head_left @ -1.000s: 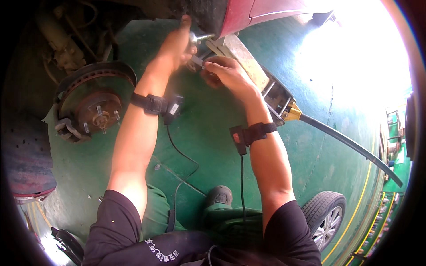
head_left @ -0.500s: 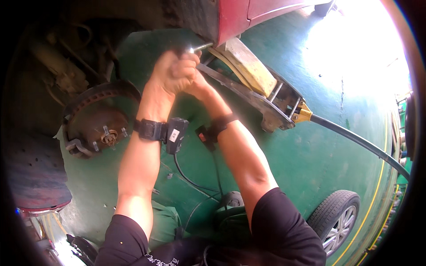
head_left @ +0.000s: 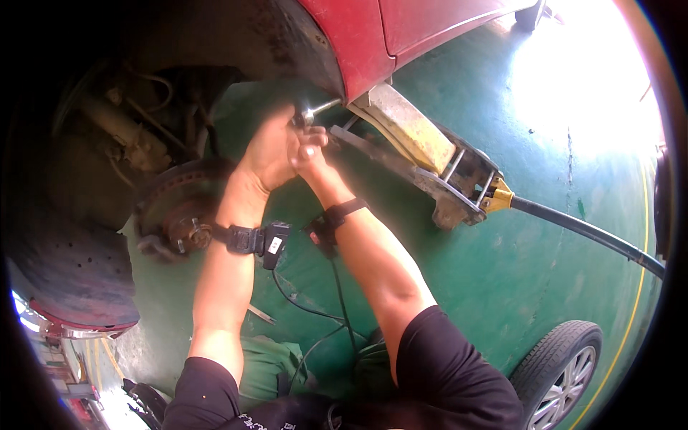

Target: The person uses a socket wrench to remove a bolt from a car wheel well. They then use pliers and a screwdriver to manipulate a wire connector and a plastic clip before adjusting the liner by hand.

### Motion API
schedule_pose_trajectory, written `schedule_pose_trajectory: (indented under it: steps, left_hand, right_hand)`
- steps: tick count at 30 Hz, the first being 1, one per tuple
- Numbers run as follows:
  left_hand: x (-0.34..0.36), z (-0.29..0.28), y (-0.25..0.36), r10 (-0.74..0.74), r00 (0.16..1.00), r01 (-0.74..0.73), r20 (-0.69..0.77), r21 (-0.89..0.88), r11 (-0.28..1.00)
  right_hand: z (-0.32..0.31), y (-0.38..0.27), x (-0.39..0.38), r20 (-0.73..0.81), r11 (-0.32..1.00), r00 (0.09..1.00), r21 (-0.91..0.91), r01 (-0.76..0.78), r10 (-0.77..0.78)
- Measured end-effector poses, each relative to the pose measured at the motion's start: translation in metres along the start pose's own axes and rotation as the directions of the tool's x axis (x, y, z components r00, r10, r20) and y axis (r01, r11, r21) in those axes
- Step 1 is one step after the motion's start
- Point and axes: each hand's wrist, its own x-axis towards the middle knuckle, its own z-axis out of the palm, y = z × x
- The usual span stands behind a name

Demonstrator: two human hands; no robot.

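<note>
A slim, rod-shaped silver metal tool (head_left: 326, 107) juts just past the left hand (head_left: 266, 152); whether that hand grips it, I can't tell. The right hand (head_left: 311, 149) crowds beside it, fingers bent, its hold unclear. Right of both, a yellow-and-grey steel floor jack (head_left: 416, 132) presumably props the red painted car body (head_left: 358, 43).

Left hand (head_left: 269, 152) beside right hand (head_left: 310, 153)
</note>
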Motion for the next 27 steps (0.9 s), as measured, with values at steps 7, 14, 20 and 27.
schedule_pose_trajectory:
  steps: [7, 14, 20, 27]
  left_hand:
    - [-0.012, 0.001, -0.010, 0.815, 0.580, -0.264, 0.007, 0.948, 0.180]
    - [0.011, -0.006, -0.033, 0.755, 0.494, -0.351, 0.431, 0.893, -0.281]
    - [0.038, -0.018, -0.030, 0.724, 0.680, -0.438, 0.117, 0.857, 0.273]
    - [0.046, -0.017, -0.019, 0.393, 0.916, -0.357, -0.084, 0.281, 0.891]
  right_hand:
    - [0.012, -0.031, -0.025, -0.089, 0.377, 0.964, -0.926, 0.012, -0.250]
    - [0.003, -0.069, -0.045, 0.091, 0.284, 0.975, -0.947, 0.148, -0.202]
    - [0.004, -0.113, -0.051, 0.002, 0.357, 0.998, -0.934, -0.021, 0.065]
    - [-0.041, -0.179, -0.062, -0.015, 0.461, 0.852, -0.836, -0.297, 0.523]
